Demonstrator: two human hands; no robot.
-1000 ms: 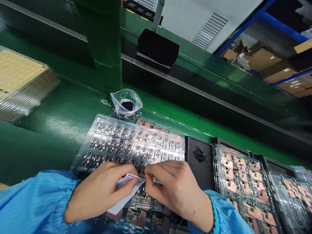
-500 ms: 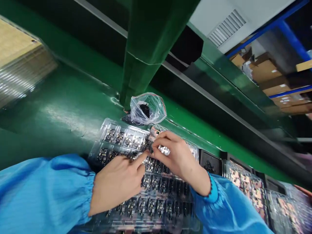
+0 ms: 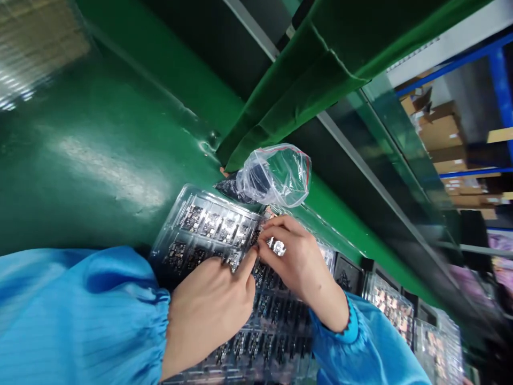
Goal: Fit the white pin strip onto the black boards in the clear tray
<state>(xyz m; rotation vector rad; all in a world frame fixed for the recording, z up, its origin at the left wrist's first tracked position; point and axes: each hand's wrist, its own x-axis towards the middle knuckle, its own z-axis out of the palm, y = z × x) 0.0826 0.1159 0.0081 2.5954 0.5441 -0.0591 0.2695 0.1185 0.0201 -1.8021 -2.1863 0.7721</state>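
On the green workbench [image 3: 100, 176], circuit-board trays [image 3: 208, 230] sit, blue shelving [image 3: 499, 80] beyond.

"What's lying on the green table [image 3: 100, 171]?"
"A clear plastic bag [image 3: 276, 176] with black bits inside, at the far edge."
"And off to the right?"
"Trays of copper-coloured boards [image 3: 388, 310], then cardboard boxes [image 3: 438, 133] on a blue metal rack [image 3: 497, 91] beyond."
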